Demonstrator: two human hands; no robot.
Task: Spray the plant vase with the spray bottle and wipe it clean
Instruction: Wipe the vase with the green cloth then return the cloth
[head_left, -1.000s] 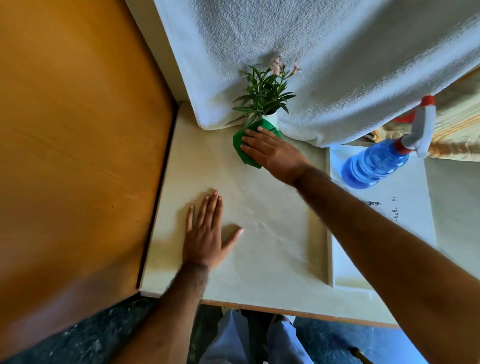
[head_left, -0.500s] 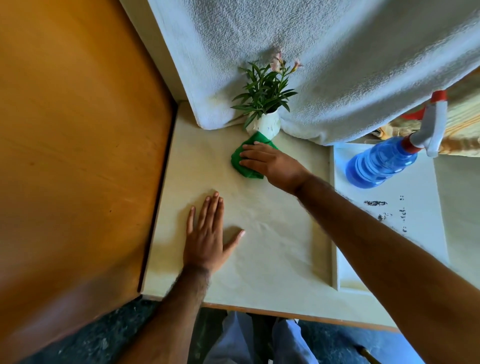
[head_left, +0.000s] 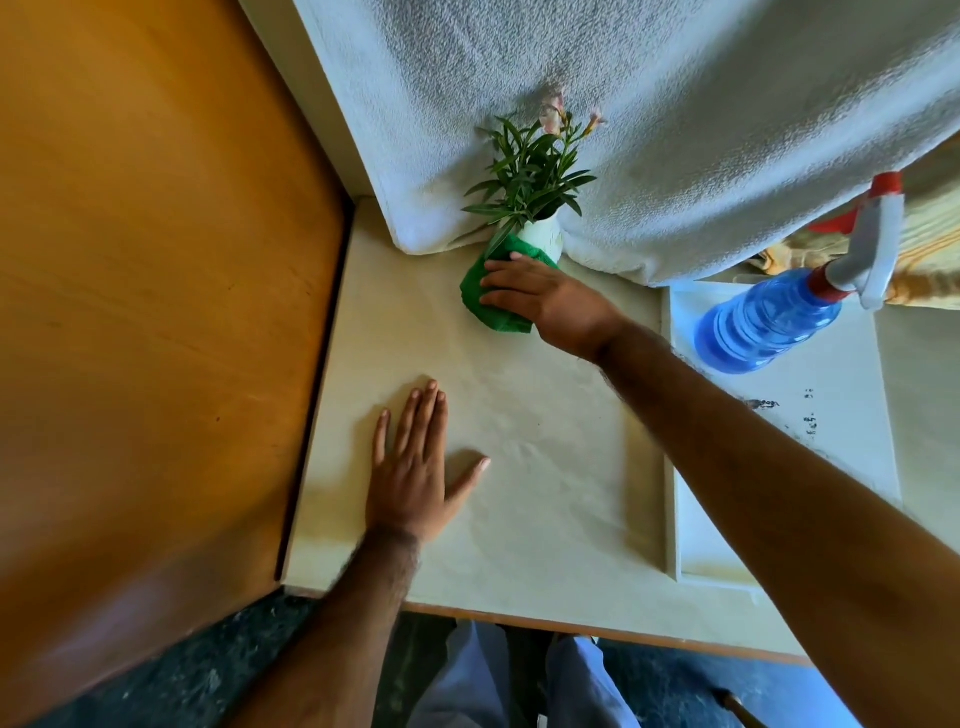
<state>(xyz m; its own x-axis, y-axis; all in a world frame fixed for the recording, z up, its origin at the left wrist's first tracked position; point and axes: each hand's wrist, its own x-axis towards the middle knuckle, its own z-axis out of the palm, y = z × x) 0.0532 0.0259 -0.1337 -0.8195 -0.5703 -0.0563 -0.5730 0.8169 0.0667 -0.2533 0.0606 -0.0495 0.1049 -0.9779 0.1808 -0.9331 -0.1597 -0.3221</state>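
place: home | cues: white towel (head_left: 675, 130) draped behind cream table (head_left: 519, 415), wooden door (head_left: 156, 312)

Desk (head_left: 545, 467): pale cream top, wooden front edge.
Far edge: white vase (head_left: 545, 240) with a green plant, a green cloth (head_left: 480, 291) pressed against it.
Near left: left hand (head_left: 415, 478) flat, fingers spread.
Right: white tray (head_left: 841, 441) bearing a blue spray bottle (head_left: 769, 325).
Rear: white towel (head_left: 649, 130) draped onto the desk.

Hidden and cut-off parts at the table

The green folded cloth (head_left: 485, 296) and right hand (head_left: 550, 301) cover the lower part of the white ceramic vase (head_left: 545, 236); the white terry towel (head_left: 623, 130) runs past the top edge, hiding whatever it hangs over.
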